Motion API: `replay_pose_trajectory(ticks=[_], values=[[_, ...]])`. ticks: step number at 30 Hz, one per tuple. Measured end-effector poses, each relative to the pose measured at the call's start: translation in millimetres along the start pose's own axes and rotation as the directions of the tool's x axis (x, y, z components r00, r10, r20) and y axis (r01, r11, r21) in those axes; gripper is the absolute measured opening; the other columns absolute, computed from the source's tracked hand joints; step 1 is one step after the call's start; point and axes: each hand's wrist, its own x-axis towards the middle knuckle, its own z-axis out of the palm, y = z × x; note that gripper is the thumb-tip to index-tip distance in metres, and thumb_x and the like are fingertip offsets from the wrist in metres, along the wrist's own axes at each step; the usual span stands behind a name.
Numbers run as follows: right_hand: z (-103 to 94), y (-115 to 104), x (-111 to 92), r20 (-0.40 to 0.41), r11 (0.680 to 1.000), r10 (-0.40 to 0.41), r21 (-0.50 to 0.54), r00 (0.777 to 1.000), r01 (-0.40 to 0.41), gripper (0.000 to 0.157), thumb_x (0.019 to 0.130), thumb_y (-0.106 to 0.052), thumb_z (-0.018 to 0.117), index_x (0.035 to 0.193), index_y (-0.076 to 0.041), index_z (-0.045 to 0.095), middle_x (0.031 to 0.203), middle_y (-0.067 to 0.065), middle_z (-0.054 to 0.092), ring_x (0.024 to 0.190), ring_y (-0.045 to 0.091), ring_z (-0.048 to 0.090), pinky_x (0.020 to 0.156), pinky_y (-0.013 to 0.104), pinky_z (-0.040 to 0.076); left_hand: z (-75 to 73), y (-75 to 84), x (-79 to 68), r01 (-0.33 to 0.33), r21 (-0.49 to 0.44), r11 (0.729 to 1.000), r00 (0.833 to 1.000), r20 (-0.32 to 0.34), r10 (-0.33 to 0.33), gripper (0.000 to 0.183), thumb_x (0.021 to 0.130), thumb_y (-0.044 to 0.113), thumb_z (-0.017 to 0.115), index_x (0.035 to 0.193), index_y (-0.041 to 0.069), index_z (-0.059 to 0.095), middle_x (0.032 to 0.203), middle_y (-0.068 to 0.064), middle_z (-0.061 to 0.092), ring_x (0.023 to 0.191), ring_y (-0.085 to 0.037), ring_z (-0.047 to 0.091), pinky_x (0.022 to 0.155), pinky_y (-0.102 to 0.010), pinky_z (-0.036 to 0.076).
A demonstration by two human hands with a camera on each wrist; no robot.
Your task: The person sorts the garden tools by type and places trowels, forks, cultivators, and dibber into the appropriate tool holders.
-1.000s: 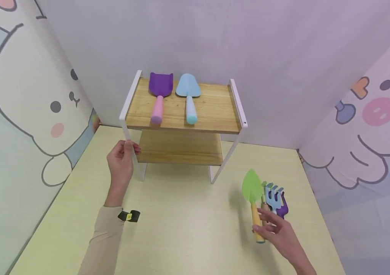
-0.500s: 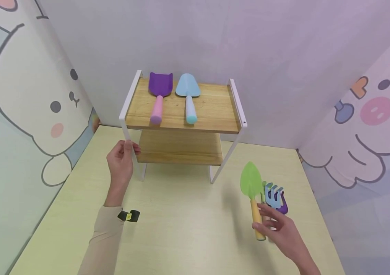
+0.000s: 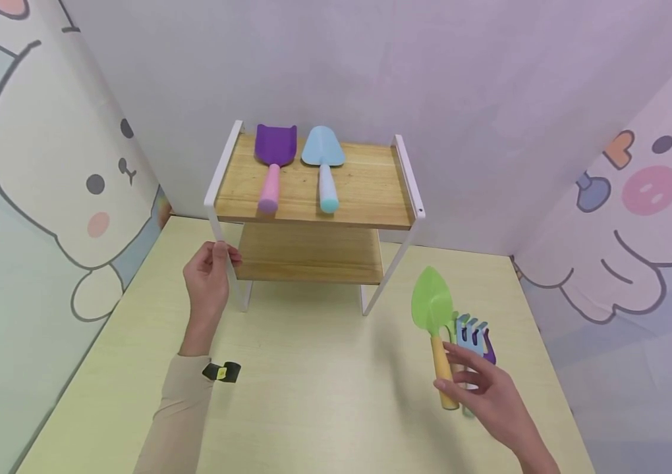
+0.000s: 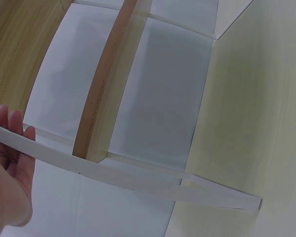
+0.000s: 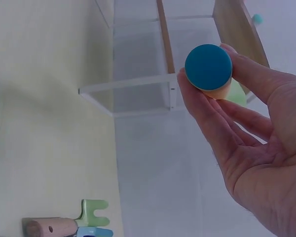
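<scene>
While head view shows trowel lengthwise, right wrist: blue handle end.

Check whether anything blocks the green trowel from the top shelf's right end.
Only the rack's white right side rail appears to be in between: it edges the top shelf nearest the green trowel in the right hand. Lifting over it would probably suffice.

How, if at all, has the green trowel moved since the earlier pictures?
Yes: in the head view, the green trowel moved up the picture, toward the two-tier shelf.
</scene>
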Motion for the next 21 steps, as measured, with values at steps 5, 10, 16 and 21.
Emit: replay_pose_trajectory(ticks=[5, 10, 16, 21], values=[[0.1, -7.9, 0.5, 0.0, 1.0, -0.026, -0.011, 1.0, 0.026, 0.057, 0.087, -0.001, 0.081, 0.139, -0.004, 0.06, 0.119, -0.009, 0.068, 0.089, 0.014, 0.073, 0.065, 0.039, 0.064, -1.3, -3.0, 0.4, -0.004, -0.014, 1.0, 1.0, -0.001, 0.004, 0.037, 0.108, 0.013, 0.054, 0.091, -0.019, 0.058, 0.082, 0.002, 0.069, 0.072, -0.009, 0.067, 0.074, -0.02, 0.057], [-1.7, -16.3, 2.6, 0.008, 0.998, -0.06, -0.015, 0.998, 0.06, 0.057, 0.087, -0.001, 0.081, 0.14, -0.004, 0.06, 0.116, -0.013, 0.068, 0.09, 0.019, 0.074, 0.064, 0.04, 0.064, -0.8, -4.1, 0.6, 0.009, -0.017, 1.0, 1.0, -0.004, -0.009, 0.036, 0.108, 0.012, 0.054, 0.091, -0.019, 0.059, 0.082, 0.002, 0.07, 0.072, -0.011, 0.067, 0.074, -0.021, 0.058], [-3.1, -29.1, 5.6, 0.019, 0.994, -0.099, -0.039, 0.995, 0.1, 0.058, 0.087, -0.002, 0.081, 0.141, -0.007, 0.06, 0.118, -0.006, 0.069, 0.091, 0.021, 0.075, 0.067, 0.038, 0.064, -0.7, -4.9, 0.3, 0.006, 0.007, 1.0, 1.0, -0.006, -0.006, 0.037, 0.108, 0.014, 0.054, 0.091, -0.018, 0.059, 0.081, 0.002, 0.069, 0.072, -0.012, 0.067, 0.074, -0.021, 0.058], [-2.3, -38.3, 9.1, 0.028, 0.984, -0.165, -0.063, 0.986, 0.167, 0.058, 0.087, -0.002, 0.082, 0.141, -0.009, 0.061, 0.117, 0.003, 0.069, 0.089, 0.02, 0.074, 0.067, 0.036, 0.064, -0.7, -6.5, 0.8, 0.006, -0.012, 1.0, 1.0, -0.012, -0.006, 0.04, 0.108, 0.016, 0.055, 0.091, -0.019, 0.058, 0.081, 0.002, 0.07, 0.072, -0.01, 0.067, 0.073, -0.021, 0.058]])
